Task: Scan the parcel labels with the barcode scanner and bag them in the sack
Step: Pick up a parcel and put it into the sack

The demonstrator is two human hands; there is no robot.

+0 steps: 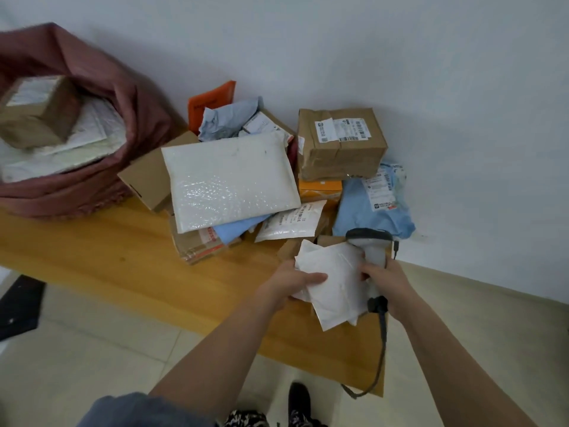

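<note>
Parcels, scanner and sack on a wooden tabletop.

A small white padded mailer sits at lower centre, tilted, beside a grey handheld barcode scanner with a dark cable hanging off the table edge. A dusty-pink fabric sack stands open at upper left, holding a brown cardboard box on white mailers. At centre lies a heap: a large white bubble mailer, a taped brown carton, a light-blue poly bag.
</note>
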